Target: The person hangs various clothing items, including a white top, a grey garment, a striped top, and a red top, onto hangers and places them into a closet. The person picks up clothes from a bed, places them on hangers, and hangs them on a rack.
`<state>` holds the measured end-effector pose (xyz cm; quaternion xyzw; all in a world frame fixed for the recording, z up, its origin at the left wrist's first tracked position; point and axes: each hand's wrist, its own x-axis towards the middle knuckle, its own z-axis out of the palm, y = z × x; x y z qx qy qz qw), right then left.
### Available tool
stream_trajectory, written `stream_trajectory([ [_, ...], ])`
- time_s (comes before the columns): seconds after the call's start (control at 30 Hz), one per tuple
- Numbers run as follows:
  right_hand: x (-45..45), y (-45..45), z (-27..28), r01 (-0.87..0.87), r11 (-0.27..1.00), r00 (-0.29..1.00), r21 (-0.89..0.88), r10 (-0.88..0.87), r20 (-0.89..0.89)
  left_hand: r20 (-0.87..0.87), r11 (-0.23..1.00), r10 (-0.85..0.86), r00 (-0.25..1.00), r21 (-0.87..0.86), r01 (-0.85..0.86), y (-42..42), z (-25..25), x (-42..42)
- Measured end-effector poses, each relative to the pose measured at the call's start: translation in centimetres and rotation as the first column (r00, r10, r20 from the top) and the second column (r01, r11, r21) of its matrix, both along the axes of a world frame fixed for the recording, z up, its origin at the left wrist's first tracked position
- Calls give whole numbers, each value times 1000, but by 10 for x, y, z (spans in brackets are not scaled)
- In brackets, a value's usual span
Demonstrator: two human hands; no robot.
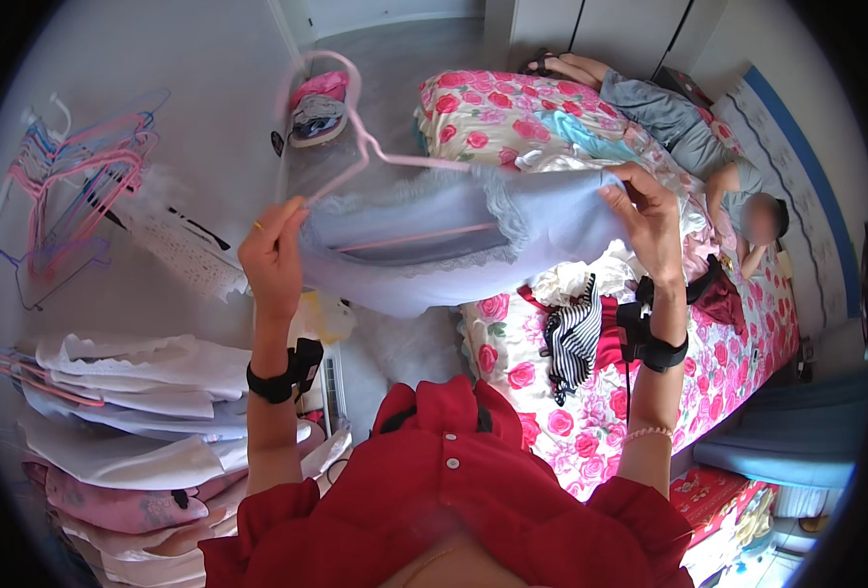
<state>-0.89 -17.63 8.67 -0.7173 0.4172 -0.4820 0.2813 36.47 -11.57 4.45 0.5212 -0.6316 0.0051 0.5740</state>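
Note:
Between my hands stretches a pale blue garment (pixel 419 275) with frayed, lace-like trim round its opening. A pink clothes hanger (pixel 360 125) sits partly inside it, its hook pointing up and away from me. Its lower bar shows through the opening. My left hand (pixel 272 257) pinches the garment's left end beside one arm of the hanger. At the right end, the fabric is gripped between the thumb and fingers of my right hand (pixel 647 220). The hanger's right arm disappears behind the cloth.
Several hangers (pixel 73 169) hang from a wall hook at left, above a row of hung clothes (pixel 140 411). To the right, a bed with rose-print bedding (pixel 522 375) bears loose garments, including a striped one (pixel 577 338). A person (pixel 684 132) lies across its far side.

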Motion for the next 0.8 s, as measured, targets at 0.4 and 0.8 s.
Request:
stream_trajectory([
  [0.4,2,8,4,-128,991,973,-47,117,-199,-95,998,-46,994,-48,42,2,8,10],
  [0.8,40,6,23,-170,985,951,5,166,-261,-274,991,-131,953,-29,127,-13,9,14],
])
